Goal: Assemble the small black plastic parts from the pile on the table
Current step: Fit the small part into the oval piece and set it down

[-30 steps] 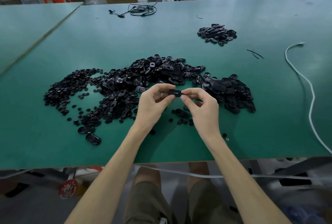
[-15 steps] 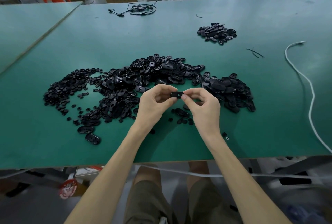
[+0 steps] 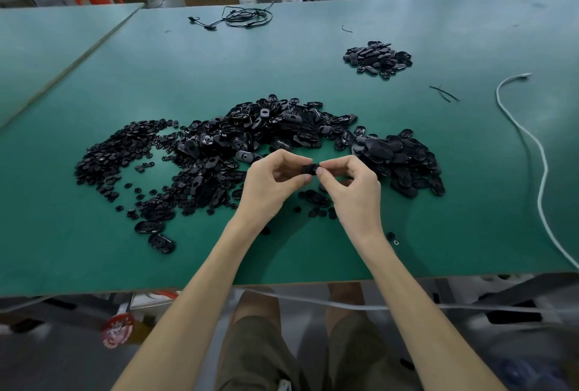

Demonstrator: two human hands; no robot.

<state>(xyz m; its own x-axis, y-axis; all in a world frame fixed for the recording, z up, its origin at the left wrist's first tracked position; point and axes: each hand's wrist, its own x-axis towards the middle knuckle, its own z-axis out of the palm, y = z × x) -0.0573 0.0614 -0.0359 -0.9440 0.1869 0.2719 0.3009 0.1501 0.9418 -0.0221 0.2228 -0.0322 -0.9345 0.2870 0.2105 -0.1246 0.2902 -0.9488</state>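
Note:
A small black plastic part (image 3: 309, 169) is held just above the green table (image 3: 313, 259), between both hands. My left hand (image 3: 269, 185) pinches its left end with thumb and forefinger. My right hand (image 3: 352, 185) pinches its right end, fingers curled. A wide pile of black oval shells (image 3: 272, 130) spreads behind the hands. Small round black pieces (image 3: 112, 155) lie in a heap to the left. More oval shells (image 3: 401, 162) are heaped right of my right hand.
A separate small heap of black parts (image 3: 377, 58) sits at the far right. A white cable (image 3: 532, 155) runs along the right side. A coiled black wire (image 3: 244, 18) lies at the far edge. Loose pieces (image 3: 316, 199) lie under the hands.
Both hands have stayed in place, the fingertips closing a little nearer together over the part; less of the part shows now.

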